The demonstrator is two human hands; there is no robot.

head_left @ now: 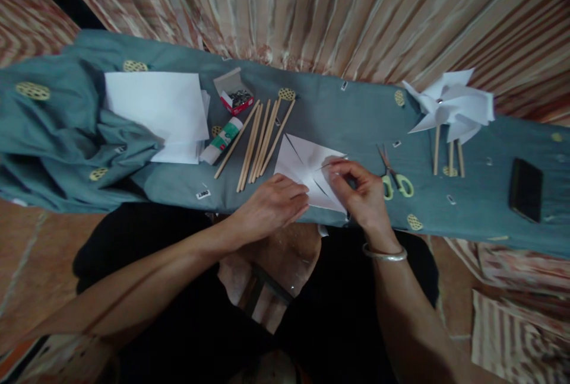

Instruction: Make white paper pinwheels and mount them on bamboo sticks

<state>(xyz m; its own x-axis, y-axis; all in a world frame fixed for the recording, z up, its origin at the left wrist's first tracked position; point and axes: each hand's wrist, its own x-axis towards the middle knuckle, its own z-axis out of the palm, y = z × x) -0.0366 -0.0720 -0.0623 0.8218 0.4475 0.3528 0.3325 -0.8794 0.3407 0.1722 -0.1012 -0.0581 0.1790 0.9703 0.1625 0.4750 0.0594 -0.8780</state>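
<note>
A square white sheet of paper point(299, 155) lies at the table's front edge, with slits running from its corners toward the middle. My left hand point(278, 199) is closed at its lower left edge, fingers bent and fingertips on the paper. At the right part of the sheet my right hand point(358, 187) pinches the paper between thumb and forefinger, beside a thin dark line that looks like a slit. Just right of that hand lie open scissors point(394, 177) with light green handles. Several wooden sticks point(262, 140) lie left of the sheet.
A glue stick point(222, 139), a small open red box of metal pins point(238, 99) and a stack of white paper point(155, 105) are to the left. Finished paper pinwheels point(454, 105) on sticks and a dark phone point(526, 189) lie right. Bunched cloth point(66, 129) covers the left end.
</note>
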